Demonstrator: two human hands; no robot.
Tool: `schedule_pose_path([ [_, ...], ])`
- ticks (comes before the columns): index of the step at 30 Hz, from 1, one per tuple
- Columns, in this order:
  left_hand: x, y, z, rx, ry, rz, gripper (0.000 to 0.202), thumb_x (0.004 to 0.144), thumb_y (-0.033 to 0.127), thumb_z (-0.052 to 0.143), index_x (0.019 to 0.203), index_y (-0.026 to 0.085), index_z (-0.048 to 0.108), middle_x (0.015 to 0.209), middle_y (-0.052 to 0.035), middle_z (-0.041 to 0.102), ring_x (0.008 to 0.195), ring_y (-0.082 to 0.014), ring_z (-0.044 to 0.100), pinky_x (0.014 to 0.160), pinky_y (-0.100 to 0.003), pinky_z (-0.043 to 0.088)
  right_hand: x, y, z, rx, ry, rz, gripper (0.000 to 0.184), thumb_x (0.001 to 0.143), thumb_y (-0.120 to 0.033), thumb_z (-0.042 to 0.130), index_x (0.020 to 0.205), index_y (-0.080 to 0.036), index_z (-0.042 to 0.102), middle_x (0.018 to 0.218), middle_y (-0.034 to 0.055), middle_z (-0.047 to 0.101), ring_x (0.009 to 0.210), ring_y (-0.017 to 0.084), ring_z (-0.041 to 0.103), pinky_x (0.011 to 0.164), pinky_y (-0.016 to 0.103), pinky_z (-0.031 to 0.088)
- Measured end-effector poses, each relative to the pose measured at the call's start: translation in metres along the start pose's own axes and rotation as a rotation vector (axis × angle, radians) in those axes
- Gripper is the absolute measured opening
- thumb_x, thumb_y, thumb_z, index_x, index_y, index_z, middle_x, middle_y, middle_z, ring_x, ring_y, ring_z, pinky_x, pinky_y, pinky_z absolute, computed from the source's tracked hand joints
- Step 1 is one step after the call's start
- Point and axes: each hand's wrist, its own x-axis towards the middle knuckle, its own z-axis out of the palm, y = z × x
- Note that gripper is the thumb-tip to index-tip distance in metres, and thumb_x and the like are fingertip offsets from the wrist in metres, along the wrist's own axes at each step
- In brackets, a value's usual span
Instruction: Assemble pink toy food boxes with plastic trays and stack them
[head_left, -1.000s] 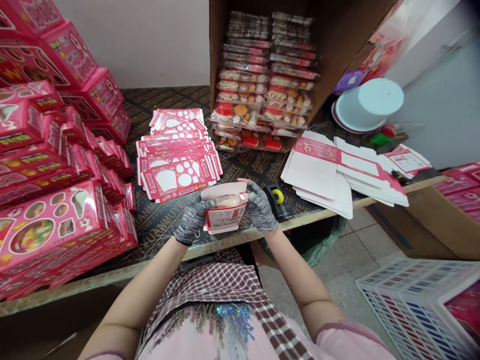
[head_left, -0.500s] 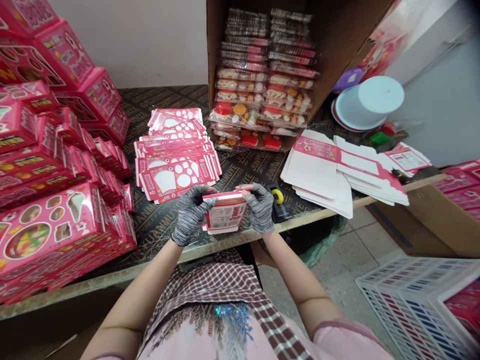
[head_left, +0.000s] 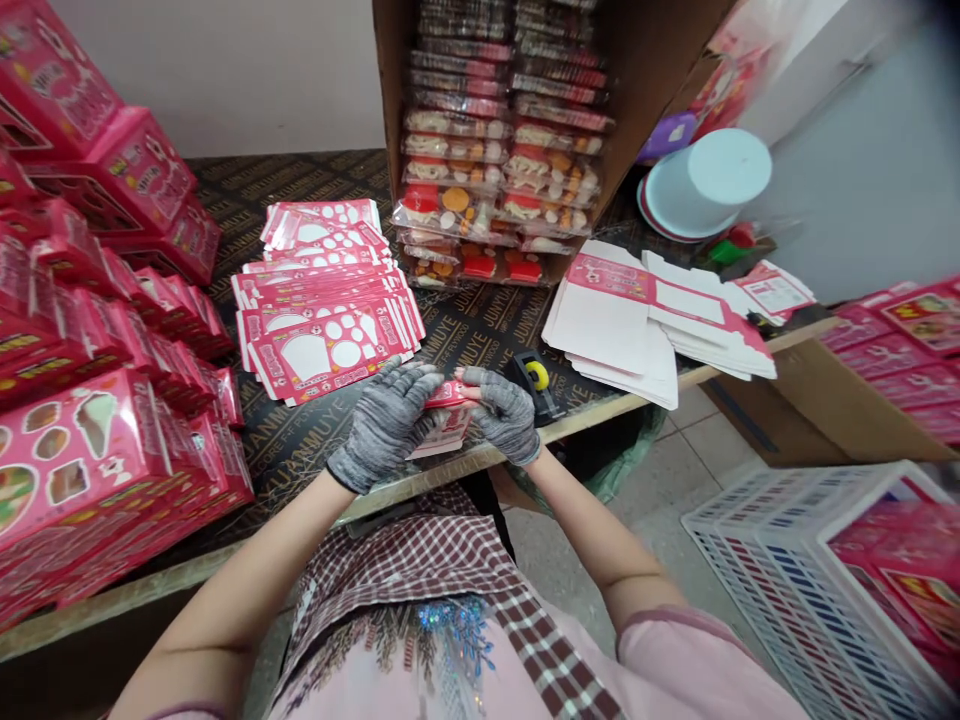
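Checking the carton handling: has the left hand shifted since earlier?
Yes, slightly: the left hand now sits nearer the tape dispenser, so it has moved toward that side.

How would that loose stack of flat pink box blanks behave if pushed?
The stack of flat pink box blanks would probably slide apart easily, since the sheets lie fanned and offset. Each blank looks like thin card, so likely light and fairly bendy.

Knit gloves [head_left: 386, 425]: grey, rough. Pink paperboard box [head_left: 450, 425]: glossy. Plywood counter [head_left: 465, 335]: dark, smooth, printed. Crate [head_left: 750, 570]: white plastic, matt.
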Motion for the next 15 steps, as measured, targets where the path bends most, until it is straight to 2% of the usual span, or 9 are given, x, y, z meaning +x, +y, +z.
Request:
schedule_pose_path([
  [2,0.01,0.008,0.004,0.057,-0.119,-0.032,0.03,0.091,0.022,0.056,0.118,0.02,0.067,0.113,-0.0117,0.074,0.101,-0.026,0.071,0.092,-0.043,0.056,-0.006,0.006,-0.016,-0.078,0.049,-0.016,0.027,0.088,-0.038,0.069,0.112,-0.026,0.072,0.122,0.0078,0.073,0.118,0.025,0.067,0.104,0.045,0.054],
  [3,0.013,0.01,0.006,0.086,-0.153,-0.049,0.033,0.091,0.019,0.052,0.121,0.02,0.067,0.111,-0.0123,0.074,0.096,-0.0262,0.071,0.086,-0.041,0.057,-0.011,0.012,-0.028,-0.138,0.123,0.02,0.03,0.089,-0.038,0.067,0.116,-0.026,0.07,0.122,0.0083,0.072,0.118,0.025,0.066,0.105,0.045,0.053],
  [6,0.012,0.01,0.008,0.168,-0.2,-0.045,0.043,0.09,0.014,0.047,0.129,0.021,0.065,0.111,-0.0137,0.073,0.095,-0.0287,0.071,0.077,-0.039,0.055,-0.036,0.042,-0.075,-0.395,0.387,0.229,0.027,0.092,-0.037,0.06,0.114,-0.024,0.069,0.113,0.0089,0.072,0.109,0.024,0.066,0.101,0.045,0.052],
  [7,0.011,0.009,0.008,0.184,-0.211,-0.019,0.046,0.089,0.014,0.048,0.132,0.022,0.064,0.113,-0.0139,0.073,0.096,-0.0297,0.07,0.076,-0.039,0.054,-0.046,0.054,-0.09,-0.488,0.405,0.311,0.023,0.09,-0.036,0.061,0.106,-0.023,0.071,0.107,0.0088,0.072,0.105,0.025,0.066,0.101,0.046,0.051],
  [10,0.005,0.003,0.01,0.208,-0.224,0.038,0.048,0.089,0.018,0.05,0.136,0.025,0.062,0.114,-0.0138,0.072,0.095,-0.0309,0.069,0.074,-0.039,0.052,-0.074,0.086,-0.121,-0.634,0.251,0.552,0.011,0.078,-0.031,0.07,0.082,-0.021,0.073,0.094,0.0096,0.071,0.102,0.028,0.064,0.101,0.049,0.048],
  [13,0.003,0.001,0.014,0.218,-0.223,0.005,0.045,0.093,0.025,0.049,0.136,0.025,0.062,0.111,-0.0141,0.072,0.089,-0.0295,0.068,0.071,-0.038,0.05,-0.086,0.104,-0.125,-0.596,0.117,0.667,0.005,0.072,-0.025,0.074,0.072,-0.021,0.071,0.09,0.0093,0.071,0.103,0.028,0.063,0.102,0.048,0.047],
  [15,0.004,0.001,0.016,0.187,-0.226,-0.036,0.043,0.095,0.028,0.047,0.135,0.025,0.063,0.109,-0.0137,0.072,0.087,-0.0281,0.068,0.071,-0.037,0.049,-0.085,0.108,-0.122,-0.562,0.115,0.67,0.003,0.072,-0.023,0.071,0.069,-0.021,0.07,0.094,0.0094,0.072,0.104,0.027,0.063,0.102,0.047,0.047],
])
